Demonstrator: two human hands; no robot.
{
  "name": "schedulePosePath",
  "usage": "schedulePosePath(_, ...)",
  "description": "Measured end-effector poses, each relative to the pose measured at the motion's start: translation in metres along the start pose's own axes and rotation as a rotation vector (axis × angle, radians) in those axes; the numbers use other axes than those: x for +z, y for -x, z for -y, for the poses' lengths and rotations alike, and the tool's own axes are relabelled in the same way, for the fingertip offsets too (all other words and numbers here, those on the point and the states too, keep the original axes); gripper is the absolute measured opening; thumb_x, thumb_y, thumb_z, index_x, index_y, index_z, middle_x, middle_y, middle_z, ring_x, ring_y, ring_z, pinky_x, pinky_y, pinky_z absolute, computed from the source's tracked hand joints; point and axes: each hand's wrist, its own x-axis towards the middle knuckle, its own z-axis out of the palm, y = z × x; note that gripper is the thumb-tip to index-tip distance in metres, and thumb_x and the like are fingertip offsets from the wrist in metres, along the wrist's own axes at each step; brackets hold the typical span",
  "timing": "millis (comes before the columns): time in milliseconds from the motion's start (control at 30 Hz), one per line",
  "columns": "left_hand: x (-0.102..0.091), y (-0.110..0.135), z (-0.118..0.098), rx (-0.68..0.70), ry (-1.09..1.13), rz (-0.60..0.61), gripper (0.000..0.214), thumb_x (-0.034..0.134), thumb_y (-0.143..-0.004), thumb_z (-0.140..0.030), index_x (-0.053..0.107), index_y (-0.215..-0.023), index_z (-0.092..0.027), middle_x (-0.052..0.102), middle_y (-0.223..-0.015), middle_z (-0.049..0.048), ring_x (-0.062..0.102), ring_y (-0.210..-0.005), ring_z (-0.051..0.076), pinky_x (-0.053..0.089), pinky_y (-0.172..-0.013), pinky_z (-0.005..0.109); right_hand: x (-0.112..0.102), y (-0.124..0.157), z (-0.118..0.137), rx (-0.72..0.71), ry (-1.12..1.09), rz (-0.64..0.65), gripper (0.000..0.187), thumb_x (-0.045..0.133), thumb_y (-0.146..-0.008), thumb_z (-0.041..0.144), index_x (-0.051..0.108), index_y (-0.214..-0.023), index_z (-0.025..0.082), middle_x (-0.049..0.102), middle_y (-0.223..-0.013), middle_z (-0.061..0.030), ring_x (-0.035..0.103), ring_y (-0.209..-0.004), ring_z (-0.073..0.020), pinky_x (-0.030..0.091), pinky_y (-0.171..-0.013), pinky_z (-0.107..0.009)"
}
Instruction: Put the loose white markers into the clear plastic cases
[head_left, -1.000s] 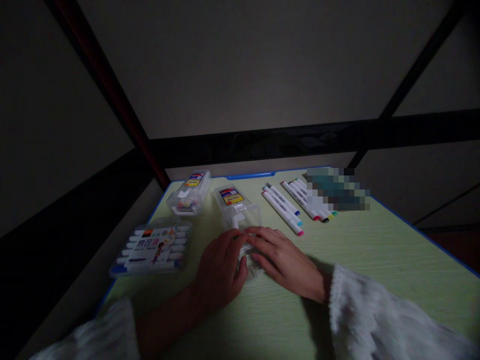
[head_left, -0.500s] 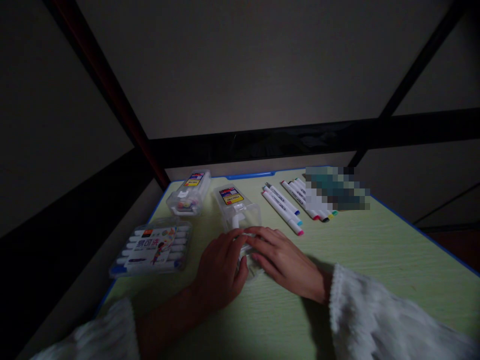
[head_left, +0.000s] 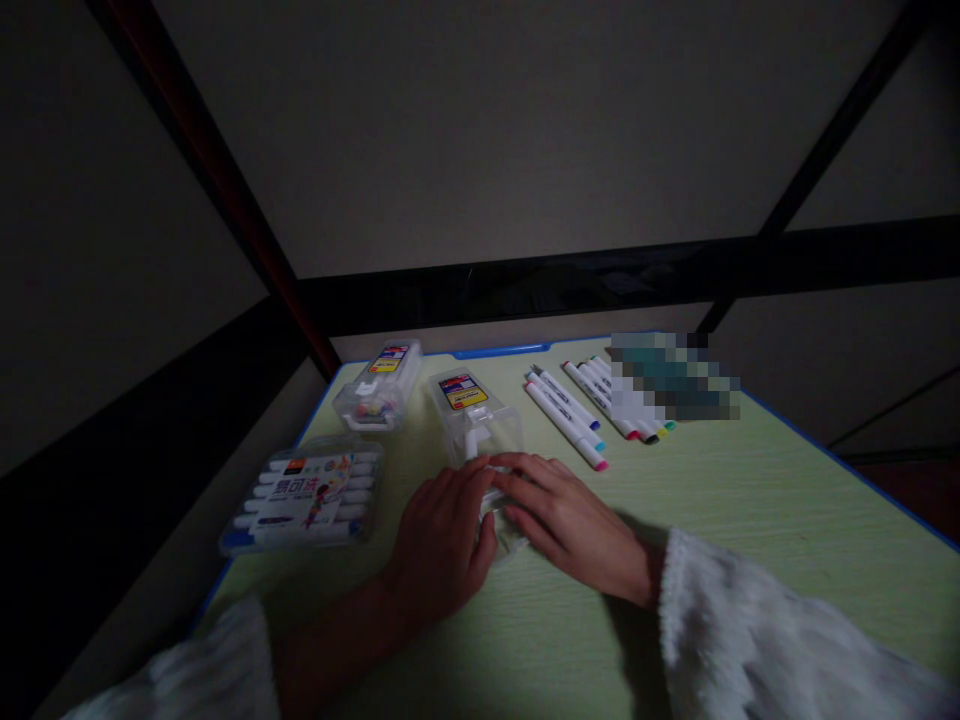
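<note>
In the middle of the table, my left hand [head_left: 442, 540] and my right hand [head_left: 566, 520] rest close together, fingertips meeting. Their curled fingers grip a clear plastic part [head_left: 508, 543] that looks like the near portion of a marker case; the fingers cover most of it. Just beyond lies a clear plastic marker case [head_left: 487, 425] with a yellow, red and blue label. I cannot tell whether the two are joined. To the left of my left hand is a flat clear pack of markers [head_left: 307, 495].
A second labelled case [head_left: 382, 385] holding colored items stands at the back left. Loose white markers [head_left: 566, 415] lie right of center, more markers [head_left: 604, 395] beyond them, beside a blurred-out patch [head_left: 675, 375]. The pale green table [head_left: 750, 480] has a blue edge; a wall rises behind.
</note>
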Motion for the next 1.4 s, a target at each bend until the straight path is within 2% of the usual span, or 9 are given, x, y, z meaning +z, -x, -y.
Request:
schedulePosePath(167,0.0005,-0.0011,0.0005,0.011,0.011,-0.025,0.032,0.041,-0.079,-0.012,0.044,-0.111,-0.012,0.06,-0.111,0.0149,0.059,-0.096,0.025,0.051,-0.079,0.039,-0.0008,-0.0001,0.0008,-0.008,-0.008,-0.017,0.033,0.04,-0.088,0.014,0.048,-0.12,0.016,0.053,-0.12,-0.0112,0.05,-0.109,-0.0229,0.045,-0.088,-0.043)
schedulePosePath(467,-0.0009,-0.002,0.0007,0.064,0.057,-0.092,0.027,0.042,-0.081,-0.013,0.047,-0.107,-0.014,0.062,-0.1,0.0117,0.059,-0.091,0.021,0.051,-0.079,0.034,-0.0001,-0.0001,0.0003,-0.005,-0.002,-0.023,0.027,0.041,-0.087,0.013,0.053,-0.111,0.015,0.054,-0.118,-0.0119,0.051,-0.107,-0.0223,0.045,-0.087,-0.042)
schedulePosePath(733,-0.0011,-0.0014,-0.0004,0.072,0.073,-0.13,0.022,0.044,-0.079,-0.013,0.05,-0.101,-0.014,0.062,-0.091,0.0103,0.059,-0.084,0.02,0.052,-0.075,0.033,0.0001,0.0004,-0.0002,-0.002,0.004,-0.017,0.029,0.041,-0.087,0.013,0.052,-0.113,0.014,0.053,-0.12,-0.0122,0.05,-0.108,-0.0227,0.045,-0.088,-0.043)
schedulePosePath(933,-0.0009,-0.0033,-0.0004,0.089,0.123,-0.112,0.019,0.043,-0.079,-0.012,0.052,-0.096,-0.015,0.062,-0.084,0.0082,0.059,-0.078,0.018,0.051,-0.071,0.031,0.0,0.0001,0.0002,0.0,0.001,-0.028,0.03,0.041,-0.086,0.013,0.053,-0.114,0.016,0.053,-0.12,-0.0111,0.051,-0.108,-0.0225,0.046,-0.087,-0.044)
schedulePosePath(1133,-0.001,-0.0051,-0.0003,0.091,0.138,-0.007,0.018,0.038,-0.081,-0.011,0.055,-0.076,-0.016,0.059,-0.07,0.0053,0.055,-0.067,0.017,0.049,-0.064,0.03,-0.0008,-0.0008,0.0005,0.002,-0.015,-0.013,0.028,0.04,-0.088,0.015,0.054,-0.112,0.016,0.053,-0.119,-0.0105,0.051,-0.107,-0.0228,0.046,-0.087,-0.043)
schedulePosePath(1400,0.0011,-0.0039,0.0008,0.096,0.151,0.025,0.018,0.039,-0.081,-0.011,0.056,-0.073,-0.014,0.057,-0.068,0.005,0.053,-0.065,0.017,0.046,-0.062,0.029,-0.0026,-0.0009,0.0016,0.014,-0.011,0.018,0.028,0.04,-0.088,0.014,0.053,-0.113,0.015,0.053,-0.12,-0.0117,0.05,-0.108,-0.0235,0.044,-0.088,-0.044)
